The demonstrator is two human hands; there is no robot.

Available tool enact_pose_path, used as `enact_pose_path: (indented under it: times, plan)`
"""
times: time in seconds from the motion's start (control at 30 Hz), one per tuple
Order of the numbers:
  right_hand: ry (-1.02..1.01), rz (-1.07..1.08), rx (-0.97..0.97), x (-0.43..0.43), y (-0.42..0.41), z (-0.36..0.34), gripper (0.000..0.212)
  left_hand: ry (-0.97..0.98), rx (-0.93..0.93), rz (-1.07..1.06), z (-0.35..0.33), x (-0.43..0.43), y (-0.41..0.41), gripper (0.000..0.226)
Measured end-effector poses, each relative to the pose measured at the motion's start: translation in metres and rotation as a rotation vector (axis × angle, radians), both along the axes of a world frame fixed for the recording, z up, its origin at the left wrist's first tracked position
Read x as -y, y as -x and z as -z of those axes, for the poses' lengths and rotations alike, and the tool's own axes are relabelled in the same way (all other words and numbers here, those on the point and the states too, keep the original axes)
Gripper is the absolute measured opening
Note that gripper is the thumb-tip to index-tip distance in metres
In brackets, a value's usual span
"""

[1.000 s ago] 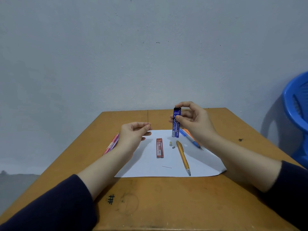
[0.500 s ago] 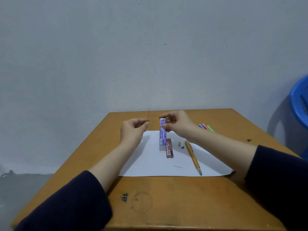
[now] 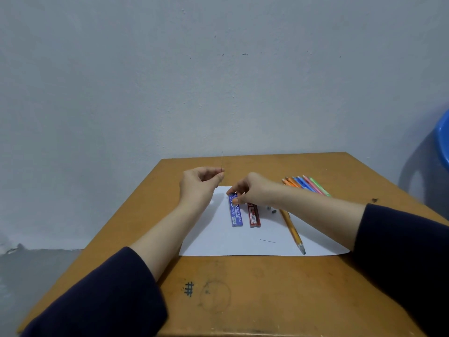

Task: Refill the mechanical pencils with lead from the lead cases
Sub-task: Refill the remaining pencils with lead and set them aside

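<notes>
Nearest to the camera, the wooden table carries a small drawn hash mark, and behind it lies a white paper sheet. On the sheet there is one loose lead and, to its right, a yellow pencil with its tip pointing to the person. A little further, the blue lead case lies flat, just beside the red lead case and parallel to it; two small grey pieces rest near them. One second ago the right hand held the blue case upright in the air; now the case is down on the paper, and the curled fingers and thumb still pinch its far end. The left hand has not changed: its thumb and forefinger pinch a thin lead that stands upright above the fingers. I judge that one lead is taken out and the case is being put away, so the right hand becomes free to take a pencil, probably the yellow one. The held lead looks very fragile. Further right lies a row of coloured pencils, then the wall and a blue chair.
</notes>
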State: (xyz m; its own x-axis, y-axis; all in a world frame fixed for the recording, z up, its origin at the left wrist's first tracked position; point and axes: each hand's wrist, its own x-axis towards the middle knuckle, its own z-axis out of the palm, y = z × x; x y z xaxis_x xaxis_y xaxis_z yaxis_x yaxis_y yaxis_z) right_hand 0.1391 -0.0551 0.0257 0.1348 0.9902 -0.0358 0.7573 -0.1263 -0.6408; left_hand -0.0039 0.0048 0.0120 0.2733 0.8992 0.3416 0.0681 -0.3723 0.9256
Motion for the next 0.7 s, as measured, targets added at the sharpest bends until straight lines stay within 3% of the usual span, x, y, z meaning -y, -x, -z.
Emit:
enact_pose_path:
  times: [0.27,0.47,0.7]
  plan:
    - [0.016,0.006,0.166,-0.006,-0.004,0.009,0.021,-0.006,0.005,0.012,0.0,0.001,0.0,0.007]
    - [0.009,-0.03,0.249,-0.001,-0.001,0.008,0.03,-0.003,-0.003,0.007,0.0,0.002,0.0,0.007]
    - [-0.102,0.033,0.175,0.03,-0.004,-0.008,0.042,-0.004,-0.017,0.005,-0.001,0.006,0.0,0.006]
